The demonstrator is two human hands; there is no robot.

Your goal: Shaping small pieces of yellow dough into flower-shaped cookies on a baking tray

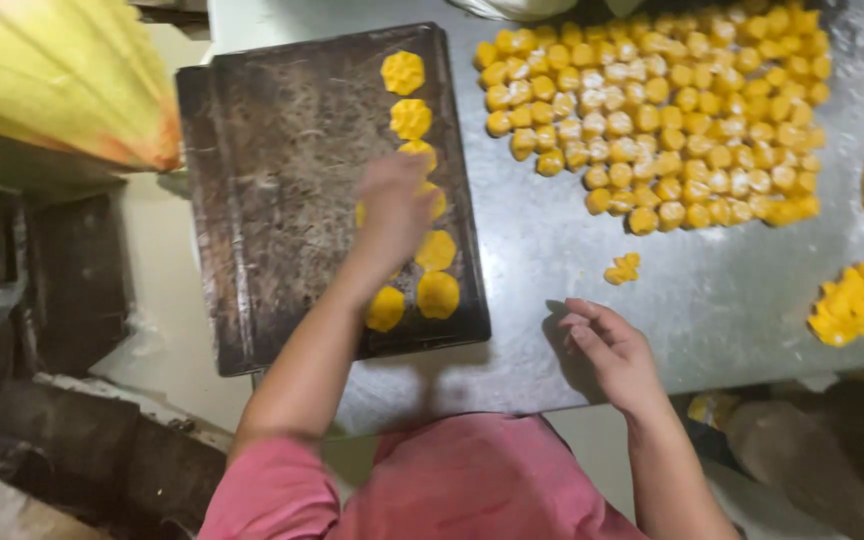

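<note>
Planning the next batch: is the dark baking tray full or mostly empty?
Mostly empty: the baking tray holds only one short column of yellow dough pieces along its right edge.

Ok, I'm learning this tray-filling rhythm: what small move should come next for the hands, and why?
Probably the right hand reaches for the loose dough piece just ahead of it. That hand rests empty on the metal table, while the left hand is over the yellow discs lined up on the dark baking tray, most of which is bare.

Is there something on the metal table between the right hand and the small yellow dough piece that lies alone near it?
Nothing visible does. The right hand rests on the metal table, and only bare surface separates it from the lone dough piece farther up the table.
</note>
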